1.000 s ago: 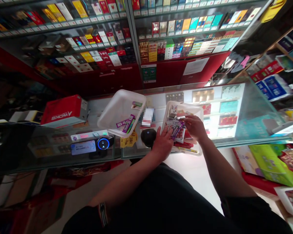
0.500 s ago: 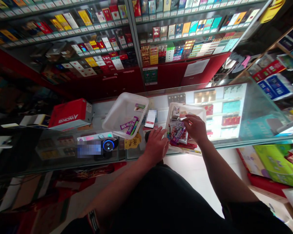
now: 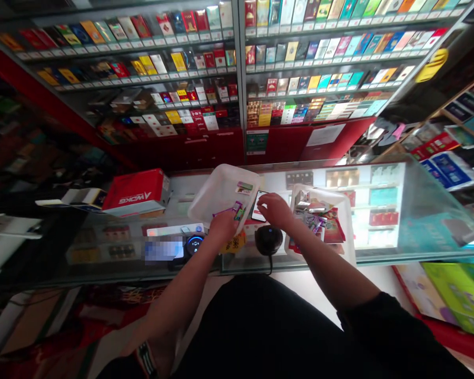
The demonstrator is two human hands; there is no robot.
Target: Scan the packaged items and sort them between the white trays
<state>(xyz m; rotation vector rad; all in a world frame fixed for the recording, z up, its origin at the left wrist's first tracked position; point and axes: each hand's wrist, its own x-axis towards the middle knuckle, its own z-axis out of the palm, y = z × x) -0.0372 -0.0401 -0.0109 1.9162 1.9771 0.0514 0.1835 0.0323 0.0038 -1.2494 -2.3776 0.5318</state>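
My left hand (image 3: 223,225) is curled at the near rim of the left white tray (image 3: 217,189), its fingertips at the purple and green packets (image 3: 237,210) lying in it. What the fingers hold is hidden. My right hand (image 3: 275,209) reaches between the two trays, its bent fingers closed over the right edge of a phone (image 3: 257,206) lying on the glass counter (image 3: 383,247). The right white tray (image 3: 349,239) holds several colourful packets (image 3: 319,218) and sits just right of that forearm.
A black round device (image 3: 268,239) with a cable sits at the counter's near edge. A speaker with a blue ring (image 3: 195,243) stands left of it, a red box (image 3: 136,192) further left. Cigarette shelves (image 3: 237,89) fill the wall behind. Green cartons (image 3: 458,295) lie low right.
Both hands have left the right tray and moved left. The left hand went to the left tray's near rim, the right hand to the phone. The view has tilted upward.
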